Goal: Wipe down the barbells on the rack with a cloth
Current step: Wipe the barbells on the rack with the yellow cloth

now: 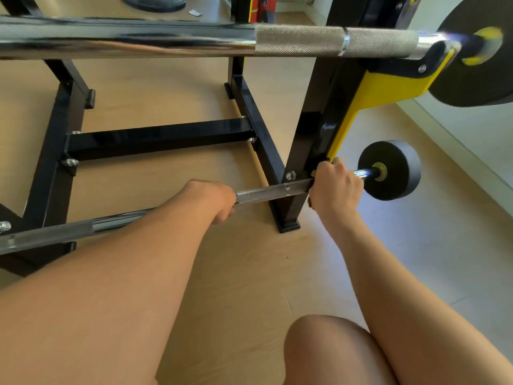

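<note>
Clenched the left grip round the knurled shaft of the lower barbell, which sat low on the black-and-yellow rack, just above the wooden floor. Wrapped the right grip round the same bar, hard against the rack's upright and just inboard of the small black plate, with a dark scrap poking out beneath the fingers, too little of it shown to tell whether cloth. Left the upper barbell resting untouched across the top hooks, its large plate out at the right end.
</note>
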Tool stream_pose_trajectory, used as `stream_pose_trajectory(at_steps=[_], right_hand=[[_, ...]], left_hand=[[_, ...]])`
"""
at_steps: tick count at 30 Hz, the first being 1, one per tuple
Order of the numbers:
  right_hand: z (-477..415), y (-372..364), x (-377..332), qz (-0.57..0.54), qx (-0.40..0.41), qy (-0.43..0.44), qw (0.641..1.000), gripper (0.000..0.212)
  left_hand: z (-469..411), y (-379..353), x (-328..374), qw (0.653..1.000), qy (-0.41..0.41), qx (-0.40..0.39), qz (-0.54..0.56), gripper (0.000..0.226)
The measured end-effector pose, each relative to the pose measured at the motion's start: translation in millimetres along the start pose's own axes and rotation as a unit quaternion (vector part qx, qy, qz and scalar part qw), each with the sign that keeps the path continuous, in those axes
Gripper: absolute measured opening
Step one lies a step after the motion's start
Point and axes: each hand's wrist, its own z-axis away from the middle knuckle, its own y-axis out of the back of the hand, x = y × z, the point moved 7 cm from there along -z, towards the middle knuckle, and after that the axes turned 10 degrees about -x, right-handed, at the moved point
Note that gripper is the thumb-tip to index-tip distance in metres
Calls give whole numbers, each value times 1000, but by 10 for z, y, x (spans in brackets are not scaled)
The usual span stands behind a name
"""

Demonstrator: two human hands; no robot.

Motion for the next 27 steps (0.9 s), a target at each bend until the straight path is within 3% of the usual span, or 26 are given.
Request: stream_pose_trajectory(at_steps=[3,5,9,13,17,19,22,25,27], right_hand=[[266,-65,-458,-14,-51,92,994,11],[295,-103,-423,-13,-40,119,992,10],[106,21,-51,21,5,-13,1000,14],[316,-114,-447,-21,-57,85,995,11],[46,58,123,29,10,-68,997,9],[60,86,34,37,-6,-78,996,10],[257,43,-495,-25,-74,9,997,10],[460,-30,-946,-68,-140,152,976,20],[400,-29,-956,-72,-132,171,974,14]], left_hand=[[-14,8,14,1000,-4,-6,-1,36],[-17,8,11,1000,-2,-9,-7,36],[-82,-5,-7,1000,10,12,-16,21],[-146,-23,-53,1000,30,0,-7,23],[-136,-27,-43,999,22,24,-9,10],[-111,-19,-46,1000,21,18,-14,13],[-79,2,-18,999,18,-2,-30,27],[-58,-19,-10,1000,18,0,-21,28],[-10,-25,-63,999,-4,35,-3,26]])
